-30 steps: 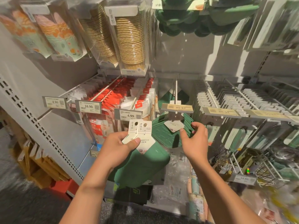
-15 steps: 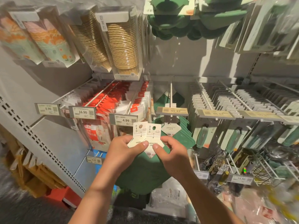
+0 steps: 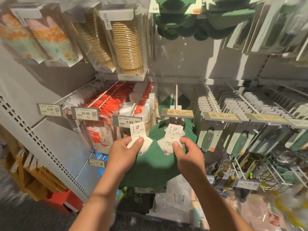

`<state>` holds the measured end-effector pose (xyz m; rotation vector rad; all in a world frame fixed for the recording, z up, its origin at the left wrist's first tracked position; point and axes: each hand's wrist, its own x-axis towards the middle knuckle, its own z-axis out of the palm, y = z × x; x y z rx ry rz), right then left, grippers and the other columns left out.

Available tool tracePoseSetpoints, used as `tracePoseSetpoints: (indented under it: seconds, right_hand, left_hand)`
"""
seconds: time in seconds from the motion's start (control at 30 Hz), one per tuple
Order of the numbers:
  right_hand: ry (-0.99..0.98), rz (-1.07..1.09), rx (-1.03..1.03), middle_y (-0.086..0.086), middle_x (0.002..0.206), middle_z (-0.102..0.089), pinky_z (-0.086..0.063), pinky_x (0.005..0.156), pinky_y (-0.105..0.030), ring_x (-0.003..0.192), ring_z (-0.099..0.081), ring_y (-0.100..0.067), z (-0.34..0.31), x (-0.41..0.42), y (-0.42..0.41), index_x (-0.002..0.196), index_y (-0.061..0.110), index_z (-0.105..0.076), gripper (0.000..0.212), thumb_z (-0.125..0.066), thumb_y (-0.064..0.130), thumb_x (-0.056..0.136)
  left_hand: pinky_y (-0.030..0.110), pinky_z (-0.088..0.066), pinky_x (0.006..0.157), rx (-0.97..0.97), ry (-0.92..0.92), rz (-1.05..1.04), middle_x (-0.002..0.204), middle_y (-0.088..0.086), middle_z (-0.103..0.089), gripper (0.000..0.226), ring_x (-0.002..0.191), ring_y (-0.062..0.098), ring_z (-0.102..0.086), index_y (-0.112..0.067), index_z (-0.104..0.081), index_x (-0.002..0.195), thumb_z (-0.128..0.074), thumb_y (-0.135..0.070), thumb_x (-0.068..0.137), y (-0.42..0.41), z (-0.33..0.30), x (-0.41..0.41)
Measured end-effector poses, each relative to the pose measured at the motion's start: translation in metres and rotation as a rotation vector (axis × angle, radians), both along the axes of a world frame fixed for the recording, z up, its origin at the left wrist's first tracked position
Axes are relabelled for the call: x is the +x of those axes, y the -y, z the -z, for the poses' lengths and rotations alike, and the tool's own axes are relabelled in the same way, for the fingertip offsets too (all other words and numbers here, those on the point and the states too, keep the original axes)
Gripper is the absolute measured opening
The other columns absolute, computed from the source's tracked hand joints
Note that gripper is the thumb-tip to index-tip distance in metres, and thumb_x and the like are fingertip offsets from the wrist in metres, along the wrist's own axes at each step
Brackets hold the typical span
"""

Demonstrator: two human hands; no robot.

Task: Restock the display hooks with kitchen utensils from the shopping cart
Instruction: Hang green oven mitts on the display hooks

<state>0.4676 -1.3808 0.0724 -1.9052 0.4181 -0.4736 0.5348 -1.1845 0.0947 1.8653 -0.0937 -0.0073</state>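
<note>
Two dark green mats with white header cards are in my hands, just below the display hook (image 3: 176, 95). My left hand (image 3: 124, 151) pinches the left header card (image 3: 139, 135) with the thumb on top. My right hand (image 3: 187, 151) pinches the right header card (image 3: 173, 135), which sits directly under the hook's price tag (image 3: 177, 112). The green mats (image 3: 153, 165) overlap between my hands. More green mats (image 3: 189, 126) hang on the hook behind them.
Red and white packets (image 3: 116, 104) hang on hooks to the left, with price tags 16.90 and 4.99. Green-handled utensils (image 3: 208, 139) hang on crowded hooks to the right. Paper cup packs (image 3: 128, 45) hang above. Whisks and packets fill the lower shelf.
My right hand came off the hook area, joined the left on the cards, then pulled one mat away to the right. The two header cards now sit apart, one in each hand.
</note>
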Motion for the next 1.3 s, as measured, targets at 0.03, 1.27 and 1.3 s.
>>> tracePoseSetpoints:
  seconds: [0.03, 1.27, 1.3]
  right_hand:
    - [0.007, 0.020, -0.008, 0.011, 0.115, -0.070, -0.045, 0.082, -0.014, 0.099, -0.061, -0.001, 0.000, 0.001, 0.004, 0.125, 0.019, -0.068, 0.026, -0.059, 0.029, 0.103]
    - [-0.209, 0.091, -0.174, -0.010, 0.115, -0.073, -0.042, 0.079, -0.033, 0.110, -0.066, -0.030, 0.001, 0.061, 0.040, 0.121, 0.013, -0.067, 0.048, -0.060, 0.054, 0.097]
    - [-0.193, 0.094, -0.159, -0.010, 0.120, -0.071, -0.045, 0.085, -0.034, 0.114, -0.065, -0.029, 0.000, 0.057, 0.038, 0.126, 0.013, -0.064, 0.051, -0.061, 0.055, 0.097]
  left_hand:
    - [0.030, -0.051, 0.073, 0.012, 0.000, -0.014, 0.085, -0.014, -0.080, 0.017, 0.077, 0.001, -0.070, -0.026, -0.080, 0.086, -0.070, -0.030, 0.099, -0.003, 0.001, 0.002]
    - [0.025, -0.044, 0.060, 0.138, 0.024, 0.177, 0.075, -0.002, -0.079, 0.024, 0.061, 0.001, -0.060, -0.018, -0.082, 0.078, -0.081, -0.040, 0.086, -0.021, -0.014, -0.003]
    - [0.025, -0.045, 0.060, 0.156, 0.016, 0.177, 0.074, -0.005, -0.078, 0.023, 0.061, -0.001, -0.061, -0.018, -0.082, 0.079, -0.079, -0.038, 0.089, -0.021, -0.013, -0.003]
